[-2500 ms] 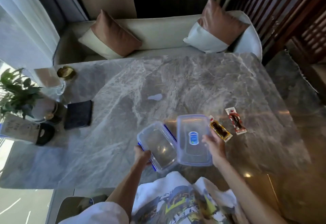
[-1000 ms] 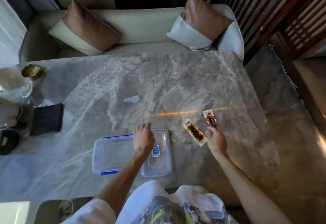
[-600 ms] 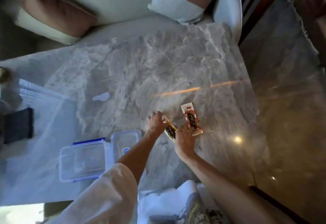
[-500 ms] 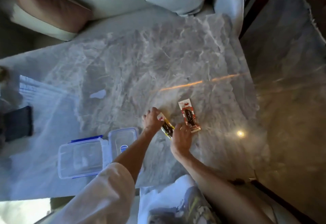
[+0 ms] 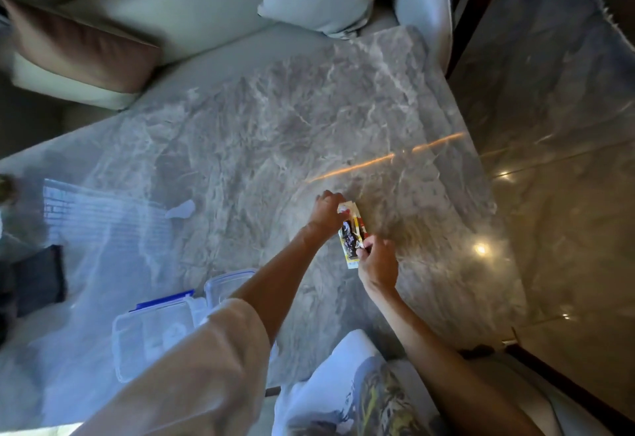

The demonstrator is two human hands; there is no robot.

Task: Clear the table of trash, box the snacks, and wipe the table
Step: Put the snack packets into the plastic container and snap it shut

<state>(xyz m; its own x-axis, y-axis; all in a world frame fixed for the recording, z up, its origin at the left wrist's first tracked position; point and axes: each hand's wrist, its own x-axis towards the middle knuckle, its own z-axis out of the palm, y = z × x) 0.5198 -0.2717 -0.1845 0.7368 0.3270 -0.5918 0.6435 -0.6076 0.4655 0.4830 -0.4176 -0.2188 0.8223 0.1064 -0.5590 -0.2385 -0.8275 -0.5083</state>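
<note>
Two snack packets [image 5: 351, 236], one yellow-edged and one red-edged, lie stacked together on the grey marble table [image 5: 261, 147]. My left hand [image 5: 326, 212] pinches their far end and my right hand [image 5: 378, 260] pinches their near end. An open clear plastic box [image 5: 151, 336] with blue clips sits at the near left, with its clear lid [image 5: 223, 286] beside it; my left arm covers part of both. A small white scrap [image 5: 181, 209] lies on the table to the left of my hands.
A dark cloth [image 5: 41, 277] lies at the table's left edge. A pale sofa [image 5: 192, 12] with brown-and-white cushions [image 5: 79, 54] runs along the far side. The table's right edge drops to a glossy stone floor [image 5: 556, 195].
My left hand left the box lid and reached to the packets. Both hands have gathered the two packets into one stack. The view has swung right.
</note>
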